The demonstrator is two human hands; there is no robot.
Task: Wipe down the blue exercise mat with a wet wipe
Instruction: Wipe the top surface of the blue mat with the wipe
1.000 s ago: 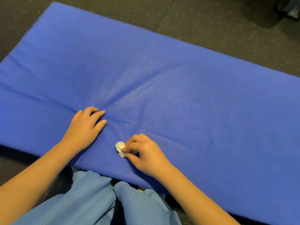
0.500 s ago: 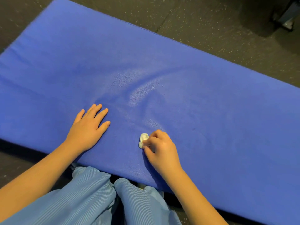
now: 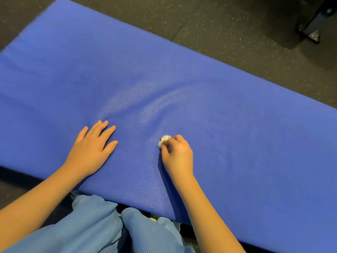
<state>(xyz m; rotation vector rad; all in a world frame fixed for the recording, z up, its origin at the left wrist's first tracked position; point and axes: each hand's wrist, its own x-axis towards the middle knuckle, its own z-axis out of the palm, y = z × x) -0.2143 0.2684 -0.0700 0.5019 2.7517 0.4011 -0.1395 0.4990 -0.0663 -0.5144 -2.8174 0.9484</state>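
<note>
Bare left forearm (image 3: 36,203) and bare right forearm (image 3: 206,212), uncovered as far as the lower edge, left hand (image 3: 91,150) and right hand (image 3: 177,156) ungloved, light blue trousers (image 3: 94,230) in finely ribbed pinstriped cloth, soft folds over both legs, dark gap between them

No readable txt, labels or nos., apparently.

A blue exercise mat (image 3: 228,110) lies across a dark speckled floor (image 3: 218,24). The left hand (image 3: 91,150) rests flat on the mat near its near edge, fingers spread. To its right, the right hand (image 3: 177,154) pinches a small wadded white wipe (image 3: 164,140) against the mat. Blue trousers (image 3: 94,229) show below.
</note>
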